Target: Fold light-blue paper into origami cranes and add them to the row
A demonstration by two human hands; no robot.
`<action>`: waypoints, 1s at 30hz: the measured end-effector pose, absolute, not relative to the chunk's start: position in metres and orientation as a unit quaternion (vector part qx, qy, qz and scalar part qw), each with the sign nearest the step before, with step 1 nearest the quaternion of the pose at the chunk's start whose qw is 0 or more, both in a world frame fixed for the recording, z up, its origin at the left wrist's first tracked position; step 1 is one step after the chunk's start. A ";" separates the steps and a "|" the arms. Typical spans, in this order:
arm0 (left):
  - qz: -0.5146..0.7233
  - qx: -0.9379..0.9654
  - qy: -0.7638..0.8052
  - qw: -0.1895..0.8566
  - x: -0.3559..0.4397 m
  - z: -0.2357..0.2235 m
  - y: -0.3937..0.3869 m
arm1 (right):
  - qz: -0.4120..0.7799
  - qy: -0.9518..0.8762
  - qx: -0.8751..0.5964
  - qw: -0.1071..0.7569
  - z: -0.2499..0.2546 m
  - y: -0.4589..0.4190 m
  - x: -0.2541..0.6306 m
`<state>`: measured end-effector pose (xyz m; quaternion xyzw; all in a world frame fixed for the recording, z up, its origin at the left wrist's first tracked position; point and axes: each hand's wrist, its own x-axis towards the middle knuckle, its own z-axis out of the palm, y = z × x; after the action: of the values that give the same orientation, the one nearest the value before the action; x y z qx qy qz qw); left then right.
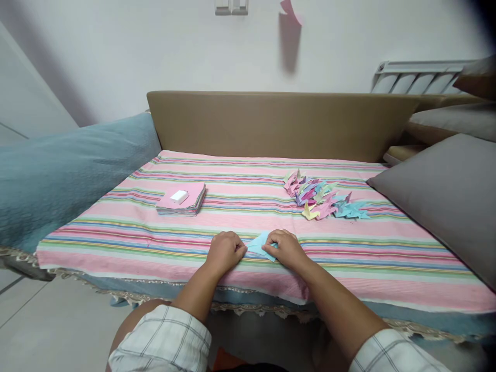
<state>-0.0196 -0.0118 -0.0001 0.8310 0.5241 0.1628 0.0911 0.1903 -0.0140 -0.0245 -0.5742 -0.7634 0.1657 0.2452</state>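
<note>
A striped cloth (240,206) covers the seat. Near its front edge, the left hand (225,252) pinches the narrow tip of a folded blue paper (256,244); the right hand (285,249) grasps the wider end. Folded paper figures (324,197) lie beyond, to the right.

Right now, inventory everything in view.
Striped cloth: one, mainly pink, centre
Folded paper: one, light blue, lower centre
Paper shapes: many, multicoloured, cloth's right
Paper stack: one, pink-topped, cloth's left
Block: one, white, on stack
Fabric: count unclear, blue, left
Backrest: one, brown, behind cloth
Cushions: several, greyish, right
Wall: one, white, background
Switches: two, white, wall
Scrap: one, pink, wall
Rail: one, grey, upper right
Floor: one, grey, below
Unclear item: one, orange, bottom
Sleeves: two, white checked, bottom
Left hand: one, paper's left
Right hand: one, paper's right
</note>
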 end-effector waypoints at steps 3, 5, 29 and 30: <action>0.161 0.823 0.536 0.093 -0.018 -0.002 -0.011 | 0.163 -0.763 -0.573 0.251 -0.026 -0.013 0.191; 0.156 0.821 0.541 0.093 -0.018 -0.003 -0.010 | 0.164 -0.764 -0.571 0.251 -0.027 -0.012 0.191; 0.201 0.917 0.344 0.006 -0.005 -0.015 -0.041 | 0.155 -0.771 -0.567 0.246 -0.025 -0.013 0.190; 0.188 0.919 0.346 0.001 -0.002 -0.021 -0.044 | 0.156 -0.772 -0.565 0.247 -0.025 -0.013 0.191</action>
<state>-0.0015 -0.0442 -0.0212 0.9193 0.3457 0.1879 0.0009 0.1909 -0.0125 -0.0247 -0.5651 -0.7716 0.1562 0.2469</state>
